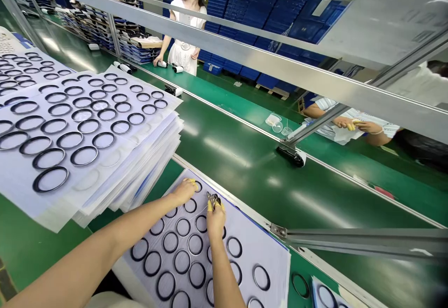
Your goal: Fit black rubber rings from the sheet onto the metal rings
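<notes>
A white sheet (259, 252) carrying several black rings lies on the green bench in front of me. My left hand (184, 190) rests with fingers flat on the sheet's far corner, yellow finger cots on the tips. My right hand (215, 217) is closed around metal tweezers (212, 199), whose tips point at the sheet's far edge. A loose black ring (300, 284) lies on the bench just right of the sheet.
A tall stack of ring sheets (87, 130) fills the left. A green conveyor belt (252, 168) runs diagonally behind, with small black-and-white parts (292, 155) on it. One person in white stands far off; another person's hands (353, 123) work at the right.
</notes>
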The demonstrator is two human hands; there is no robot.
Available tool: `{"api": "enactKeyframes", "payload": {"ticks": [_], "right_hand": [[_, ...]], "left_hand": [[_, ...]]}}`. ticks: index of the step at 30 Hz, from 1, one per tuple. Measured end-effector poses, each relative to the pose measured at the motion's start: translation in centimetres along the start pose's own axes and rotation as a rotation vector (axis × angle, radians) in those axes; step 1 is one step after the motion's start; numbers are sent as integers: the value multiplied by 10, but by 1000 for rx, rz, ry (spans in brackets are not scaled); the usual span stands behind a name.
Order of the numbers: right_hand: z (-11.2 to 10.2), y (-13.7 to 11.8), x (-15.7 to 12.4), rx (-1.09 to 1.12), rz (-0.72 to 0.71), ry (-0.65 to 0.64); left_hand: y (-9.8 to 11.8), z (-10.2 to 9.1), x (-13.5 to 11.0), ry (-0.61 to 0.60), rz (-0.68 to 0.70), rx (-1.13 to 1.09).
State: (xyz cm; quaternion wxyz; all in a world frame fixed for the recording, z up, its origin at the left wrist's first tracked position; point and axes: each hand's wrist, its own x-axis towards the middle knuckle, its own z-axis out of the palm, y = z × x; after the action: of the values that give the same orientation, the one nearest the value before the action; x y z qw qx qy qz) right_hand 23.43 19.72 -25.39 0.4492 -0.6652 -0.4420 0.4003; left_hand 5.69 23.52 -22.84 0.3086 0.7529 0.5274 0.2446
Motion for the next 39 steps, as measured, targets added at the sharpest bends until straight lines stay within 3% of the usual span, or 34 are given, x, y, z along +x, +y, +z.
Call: {"api": "enactKeyframes", "payload": {"ticks": [3,8,17,26,33,39], "right_hand": [[-7,12,3,16,20,48],[-39,20,9,28,-53,68],[-55,20,-1,-460,-348,5],[-100,47,-1,-806,-378,105],[-141,62,-9,-909,-326,279],[-177,75,-18,-942,-276,236]], "left_hand": [[-5,5,-4,-43,39,125],[3,17,-4,-65,111,208],[14,46,-3,-99,185,283],[31,62,-2,-63,188,210],[46,46,-37,37,147,138],[36,18,-87,151,52,99]]}}
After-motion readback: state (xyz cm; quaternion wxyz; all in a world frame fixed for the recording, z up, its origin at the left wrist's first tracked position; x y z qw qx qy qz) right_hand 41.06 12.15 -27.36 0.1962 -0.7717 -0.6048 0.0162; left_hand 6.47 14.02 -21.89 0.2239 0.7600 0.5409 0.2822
